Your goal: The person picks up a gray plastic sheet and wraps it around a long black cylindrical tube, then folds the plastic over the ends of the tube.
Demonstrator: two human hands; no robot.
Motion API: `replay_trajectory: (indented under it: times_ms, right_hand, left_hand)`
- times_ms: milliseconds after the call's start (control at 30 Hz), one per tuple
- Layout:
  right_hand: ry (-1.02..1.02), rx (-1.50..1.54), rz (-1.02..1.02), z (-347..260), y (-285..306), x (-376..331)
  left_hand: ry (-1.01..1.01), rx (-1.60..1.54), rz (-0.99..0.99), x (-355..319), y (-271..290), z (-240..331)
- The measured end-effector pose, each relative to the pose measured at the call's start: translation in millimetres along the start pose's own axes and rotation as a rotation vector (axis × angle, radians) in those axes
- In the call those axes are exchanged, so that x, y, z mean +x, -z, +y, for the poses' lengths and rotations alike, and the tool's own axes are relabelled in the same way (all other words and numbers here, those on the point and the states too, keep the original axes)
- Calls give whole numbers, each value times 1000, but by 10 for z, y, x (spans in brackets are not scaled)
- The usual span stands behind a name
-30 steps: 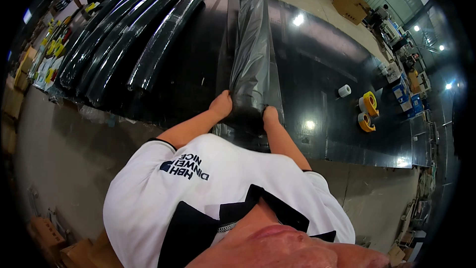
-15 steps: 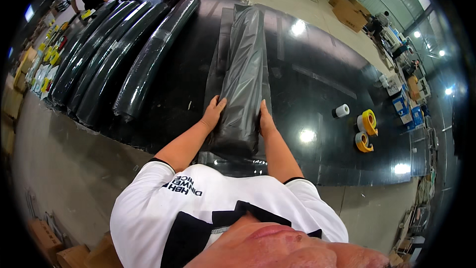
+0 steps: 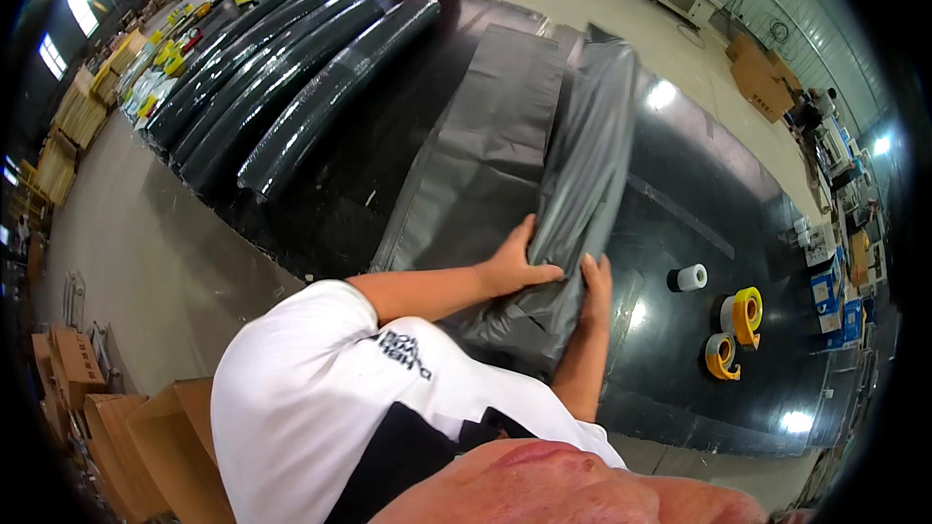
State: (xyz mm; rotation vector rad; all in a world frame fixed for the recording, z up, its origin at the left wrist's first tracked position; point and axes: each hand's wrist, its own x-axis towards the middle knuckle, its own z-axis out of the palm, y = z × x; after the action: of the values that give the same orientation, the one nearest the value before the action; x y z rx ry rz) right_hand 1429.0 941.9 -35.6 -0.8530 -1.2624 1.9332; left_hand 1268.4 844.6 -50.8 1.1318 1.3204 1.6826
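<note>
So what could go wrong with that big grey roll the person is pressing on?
1. The grey roll is long and loosely wrapped, and both hands, left and right, press only its near end, so the far end could loosen or roll crooked.
2. The flat grey sheet beside it already looks creased; more wrinkles might get rolled in.
3. The tape rolls lie to the right on the black table; the roll might bump them if it slides that way.
</note>
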Motion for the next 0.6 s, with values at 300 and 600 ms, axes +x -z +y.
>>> replay_trajectory:
  times_ms: [300,600]
  right_hand:
    - [-132,-336,193,-116,1262,-625]
    - [-58,-346,338,-86,1461,-854]
  left_hand:
    - [153,-38,-193,-337,-1266,-711]
    - [268,-127,-407,-393,-1457,-776]
